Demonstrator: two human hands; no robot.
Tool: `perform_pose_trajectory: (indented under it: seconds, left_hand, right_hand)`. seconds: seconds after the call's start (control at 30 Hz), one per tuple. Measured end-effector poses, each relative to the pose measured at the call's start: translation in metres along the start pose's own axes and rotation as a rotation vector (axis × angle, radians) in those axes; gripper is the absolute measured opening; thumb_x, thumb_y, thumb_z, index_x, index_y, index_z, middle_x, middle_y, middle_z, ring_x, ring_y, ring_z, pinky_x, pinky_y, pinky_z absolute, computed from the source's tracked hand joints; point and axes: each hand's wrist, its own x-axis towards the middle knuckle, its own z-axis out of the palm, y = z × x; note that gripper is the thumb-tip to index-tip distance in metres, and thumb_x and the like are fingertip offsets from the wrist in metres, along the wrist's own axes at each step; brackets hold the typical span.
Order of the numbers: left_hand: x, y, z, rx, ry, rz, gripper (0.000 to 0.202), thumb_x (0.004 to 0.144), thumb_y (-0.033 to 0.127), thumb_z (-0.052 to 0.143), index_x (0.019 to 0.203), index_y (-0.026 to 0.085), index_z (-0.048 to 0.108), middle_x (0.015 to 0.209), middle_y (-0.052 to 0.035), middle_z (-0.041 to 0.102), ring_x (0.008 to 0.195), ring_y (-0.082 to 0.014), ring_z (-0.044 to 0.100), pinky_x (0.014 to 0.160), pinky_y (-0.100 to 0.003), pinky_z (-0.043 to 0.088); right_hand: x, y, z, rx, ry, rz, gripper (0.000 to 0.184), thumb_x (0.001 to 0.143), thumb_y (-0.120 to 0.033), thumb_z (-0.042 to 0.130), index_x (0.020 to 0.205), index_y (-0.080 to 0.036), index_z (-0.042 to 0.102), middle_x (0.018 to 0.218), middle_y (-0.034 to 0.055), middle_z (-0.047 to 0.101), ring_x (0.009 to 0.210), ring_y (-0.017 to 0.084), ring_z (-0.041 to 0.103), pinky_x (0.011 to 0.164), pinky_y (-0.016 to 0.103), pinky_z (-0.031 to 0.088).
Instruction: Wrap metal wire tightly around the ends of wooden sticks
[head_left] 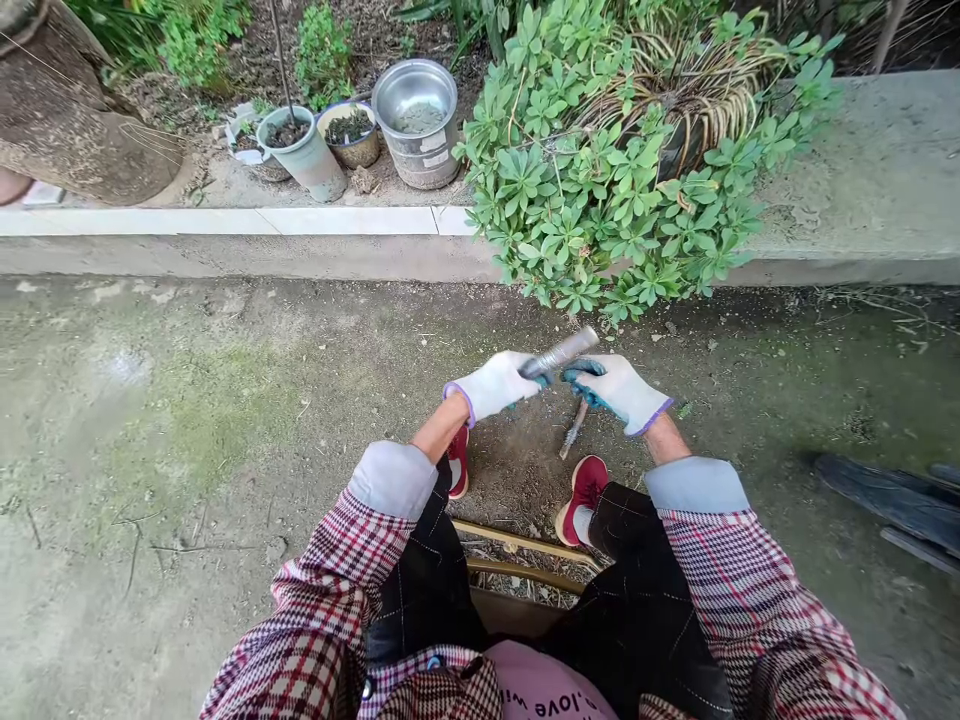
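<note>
My left hand (499, 383), in a white glove with a teal palm, is closed around a silver-grey cylindrical bar (562, 352). The bar slants up to the right, its far end reaching above my right hand. Close beside it, my right hand (619, 388) wears a matching glove with its fingers curled together. Below those fingers shows a short, thin brownish rod (574, 428) with a greyish lower end. Its upper end is hidden by the glove, so I cannot tell whether it is gripped or lies on the ground. Both hands are over bare soil between my red shoes.
A raised ledge (225, 222) runs across the back. On it stand a metal pot (420, 170), a pale green planter (315, 165) and a smaller pot (360, 150). A leafy bush (555, 200) overhangs the ledge. A dark object (885, 490) lies at the right.
</note>
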Motion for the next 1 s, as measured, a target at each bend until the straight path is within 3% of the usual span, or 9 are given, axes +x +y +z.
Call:
perform_pose_trajectory:
  seconds: [0.13, 0.2, 0.3, 0.4, 0.53, 0.6, 0.77, 0.9, 1.0]
  left_hand:
    - [0.01, -0.002, -0.017, -0.242, 0.28, -0.112, 0.032, 0.096, 0.019, 0.06, 0.125, 0.013, 0.072, 0.076, 0.0017, 0.061, 0.055, -0.0089, 0.049, 0.05, -0.019, 0.045]
    - [0.013, -0.009, -0.022, -0.06, 0.345, -0.132, 0.027, 0.096, 0.02, 0.061, 0.118, 0.014, 0.074, 0.08, -0.0016, 0.067, 0.061, -0.0117, 0.058, 0.058, -0.022, 0.051]
    - [0.014, -0.02, -0.02, 0.537, 0.209, -0.143, 0.03, 0.099, 0.018, 0.053, 0.118, 0.016, 0.076, 0.1, -0.0117, 0.077, 0.089, -0.0224, 0.073, 0.083, -0.032, 0.058]
    - [0.009, -0.022, -0.004, 0.782, -0.053, -0.135, 0.032, 0.097, 0.015, 0.053, 0.114, 0.018, 0.08, 0.107, -0.0152, 0.08, 0.103, -0.0281, 0.076, 0.091, -0.036, 0.057]
    - [0.002, -0.01, 0.018, 0.724, -0.249, -0.002, 0.016, 0.089, 0.021, 0.066, 0.094, 0.02, 0.082, 0.091, -0.0079, 0.079, 0.085, -0.0219, 0.074, 0.08, -0.028, 0.055]
    - [0.001, -0.005, 0.017, 0.561, -0.257, 0.099, 0.012, 0.086, 0.021, 0.068, 0.088, 0.019, 0.08, 0.078, -0.0025, 0.074, 0.072, -0.0167, 0.066, 0.07, -0.025, 0.05]
    - [0.005, -0.01, -0.004, 0.078, -0.023, 0.078, 0.023, 0.084, 0.02, 0.064, 0.103, 0.015, 0.078, 0.066, 0.0042, 0.059, 0.056, -0.01, 0.049, 0.053, -0.021, 0.039]
    - [0.015, -0.023, -0.01, -0.121, 0.134, -0.027, 0.031, 0.088, 0.022, 0.061, 0.114, 0.015, 0.076, 0.07, 0.0038, 0.059, 0.051, -0.0091, 0.048, 0.048, -0.02, 0.04]
    - [0.021, -0.027, -0.012, -0.069, 0.218, -0.09, 0.03, 0.091, 0.023, 0.061, 0.116, 0.015, 0.074, 0.073, 0.0016, 0.063, 0.054, -0.0109, 0.054, 0.051, -0.021, 0.045]
  right_hand:
    - [-0.009, -0.014, 0.013, 0.089, -0.071, 0.001, 0.017, 0.083, -0.036, 0.066, 0.081, -0.021, 0.074, 0.07, 0.0013, 0.073, 0.055, 0.014, 0.062, 0.052, 0.024, 0.052]
    - [-0.014, -0.02, 0.019, 0.053, -0.118, -0.056, 0.016, 0.083, -0.035, 0.067, 0.08, -0.022, 0.075, 0.071, 0.0015, 0.075, 0.057, 0.015, 0.064, 0.054, 0.025, 0.052]
    - [-0.021, -0.024, 0.022, -0.017, -0.121, -0.165, 0.016, 0.085, -0.035, 0.068, 0.082, -0.023, 0.078, 0.077, 0.0021, 0.079, 0.067, 0.018, 0.069, 0.062, 0.027, 0.055]
    - [-0.02, -0.02, 0.017, -0.038, -0.042, -0.194, 0.015, 0.085, -0.032, 0.068, 0.086, -0.024, 0.08, 0.085, 0.0039, 0.082, 0.078, 0.021, 0.073, 0.073, 0.031, 0.058]
    - [-0.008, -0.004, 0.001, -0.047, 0.038, -0.142, 0.011, 0.081, -0.028, 0.069, 0.082, -0.023, 0.079, 0.087, 0.0046, 0.083, 0.082, 0.022, 0.073, 0.079, 0.032, 0.058]
    - [-0.002, 0.004, -0.005, -0.006, 0.061, -0.099, 0.01, 0.078, -0.028, 0.07, 0.081, -0.022, 0.077, 0.084, 0.0044, 0.082, 0.079, 0.022, 0.073, 0.076, 0.032, 0.058]
    - [0.003, 0.007, -0.001, 0.087, 0.062, -0.016, 0.013, 0.081, -0.032, 0.066, 0.078, -0.022, 0.073, 0.07, 0.0039, 0.075, 0.058, 0.018, 0.064, 0.056, 0.03, 0.054]
    - [-0.002, -0.007, 0.015, 0.111, -0.011, -0.018, 0.016, 0.083, -0.036, 0.067, 0.075, -0.023, 0.071, 0.069, 0.0013, 0.072, 0.055, 0.016, 0.062, 0.054, 0.027, 0.053]
    - [-0.009, -0.019, 0.031, 0.047, -0.063, -0.102, 0.014, 0.084, -0.032, 0.066, 0.078, -0.023, 0.073, 0.074, 0.0014, 0.075, 0.063, 0.017, 0.067, 0.06, 0.027, 0.055]
